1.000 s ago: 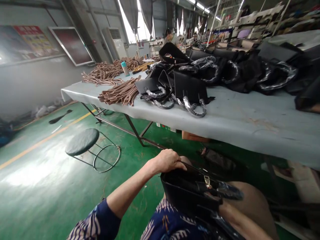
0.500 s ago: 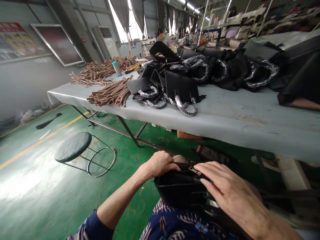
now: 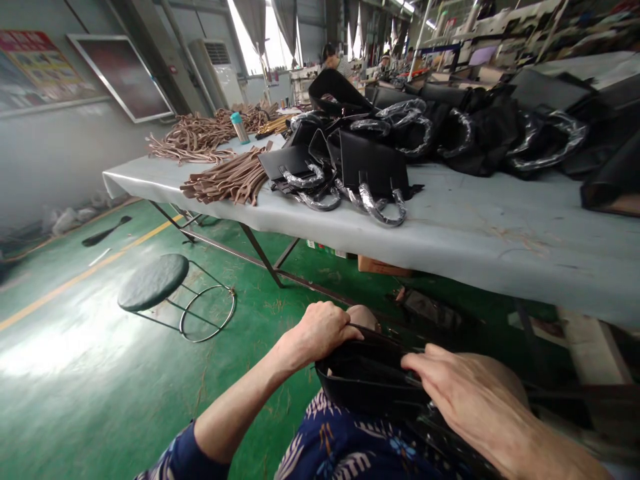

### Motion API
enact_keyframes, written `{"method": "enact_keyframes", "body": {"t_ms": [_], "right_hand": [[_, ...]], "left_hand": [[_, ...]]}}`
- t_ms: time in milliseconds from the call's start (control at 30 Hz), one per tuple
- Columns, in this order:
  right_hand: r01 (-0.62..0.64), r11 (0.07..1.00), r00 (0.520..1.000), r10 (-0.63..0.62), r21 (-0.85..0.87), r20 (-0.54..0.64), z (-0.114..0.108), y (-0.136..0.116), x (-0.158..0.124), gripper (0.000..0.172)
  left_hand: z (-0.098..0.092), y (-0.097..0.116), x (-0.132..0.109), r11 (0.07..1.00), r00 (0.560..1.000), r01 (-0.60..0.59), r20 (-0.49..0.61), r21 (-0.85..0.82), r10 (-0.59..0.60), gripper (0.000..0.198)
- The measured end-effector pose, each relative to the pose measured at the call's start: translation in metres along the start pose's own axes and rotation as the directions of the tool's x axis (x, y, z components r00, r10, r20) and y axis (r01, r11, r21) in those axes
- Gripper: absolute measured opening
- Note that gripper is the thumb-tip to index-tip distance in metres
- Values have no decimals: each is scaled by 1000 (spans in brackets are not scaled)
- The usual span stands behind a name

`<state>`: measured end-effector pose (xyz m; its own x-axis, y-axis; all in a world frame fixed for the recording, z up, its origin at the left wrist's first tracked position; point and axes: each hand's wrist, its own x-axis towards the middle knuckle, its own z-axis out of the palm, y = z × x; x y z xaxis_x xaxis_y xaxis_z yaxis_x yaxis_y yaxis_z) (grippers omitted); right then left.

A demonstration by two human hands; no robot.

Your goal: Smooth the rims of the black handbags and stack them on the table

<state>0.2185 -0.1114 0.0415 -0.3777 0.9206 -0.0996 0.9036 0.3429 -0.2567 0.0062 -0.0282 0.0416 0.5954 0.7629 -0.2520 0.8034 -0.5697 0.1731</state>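
Note:
A black handbag (image 3: pixel 367 383) rests on my lap at the bottom of the view. My left hand (image 3: pixel 320 331) is curled over the bag's left top edge and grips it. My right hand (image 3: pixel 463 393) lies on the bag's right top edge, fingers bent and pressed onto the rim. The gold clasp seen a moment ago is hidden under my right hand. My patterned blue sleeve (image 3: pixel 190 460) shows at the lower left.
A long grey table (image 3: pixel 475 233) stands ahead, with several black handbags with wrapped handles (image 3: pixel 370 167) and piles of brown straps (image 3: pixel 230 180). A teal bottle (image 3: pixel 240 127) stands further back. A round stool (image 3: pixel 153 283) sits on the green floor. People work far behind.
My right hand came in from the right onto the bag's top edge and now covers the gold clasp. My left hand keeps its grip. The camera shifted slightly.

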Motion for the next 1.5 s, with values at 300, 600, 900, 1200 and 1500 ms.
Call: {"method": "enact_keyframes", "body": {"t_ms": [300, 600, 900, 1200, 1500], "right_hand": [[-217, 947, 969, 239, 237, -68, -7, 9, 12, 22], [-381, 869, 912, 296, 315, 285, -15, 3, 21, 19], [-325, 791, 945, 254, 519, 205, 11, 10, 24, 21], [-424, 859, 906, 402, 287, 137, -5, -16, 15, 23], [-412, 820, 911, 366, 397, 189, 23, -11, 7, 20]], "left_hand": [[-1, 2, -3, 998, 998, -54, 23, 30, 53, 46], [5, -11, -6, 997, 998, -63, -27, 39, 64, 46], [7, -26, -7, 975, 963, -220, -153, 41, 224, 47], [7, -27, -16, 938, 919, -344, -221, -38, 328, 46], [6, -22, -28, 900, 914, -391, -190, -190, 357, 39]]}}
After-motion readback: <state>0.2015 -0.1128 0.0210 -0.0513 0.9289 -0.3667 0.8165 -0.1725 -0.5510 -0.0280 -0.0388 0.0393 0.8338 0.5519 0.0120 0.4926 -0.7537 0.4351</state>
